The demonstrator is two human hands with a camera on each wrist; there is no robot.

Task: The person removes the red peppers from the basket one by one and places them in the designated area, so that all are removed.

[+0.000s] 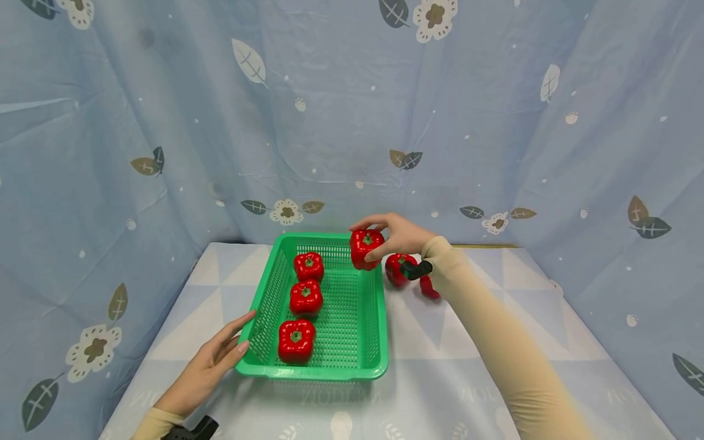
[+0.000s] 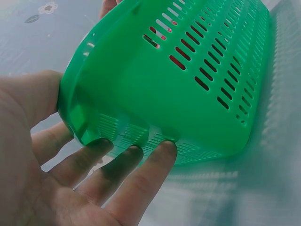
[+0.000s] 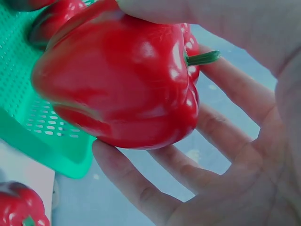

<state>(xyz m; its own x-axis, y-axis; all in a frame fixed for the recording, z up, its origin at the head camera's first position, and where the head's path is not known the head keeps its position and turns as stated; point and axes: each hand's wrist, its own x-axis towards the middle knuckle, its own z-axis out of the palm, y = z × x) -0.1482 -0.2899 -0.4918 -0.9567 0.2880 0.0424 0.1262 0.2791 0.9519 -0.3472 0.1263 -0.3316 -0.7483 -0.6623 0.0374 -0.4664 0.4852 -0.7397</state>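
My right hand (image 1: 400, 234) holds a red bell pepper (image 1: 360, 252) above the far right corner of a green plastic basket (image 1: 381, 342). Thumb and fingers lie on either side of the pepper, and its green stem points toward the palm in the right wrist view. At the basket's near left corner, my left hand (image 1: 203, 370) grips the rim, thumb at the edge and fingertips against the outer wall. Three red bell peppers stand inside along the left side: a far one (image 1: 308, 267), a middle one (image 1: 306, 298) and a near one (image 1: 297, 341).
Right of the basket, another red bell pepper (image 1: 397, 270) sits on the table, partly behind the right wrist. A red piece (image 1: 429, 287) beside it is mostly hidden by the sleeve. A patterned cloth covers the table (image 1: 440, 379); a blue curtain (image 1: 341, 122) hangs behind.
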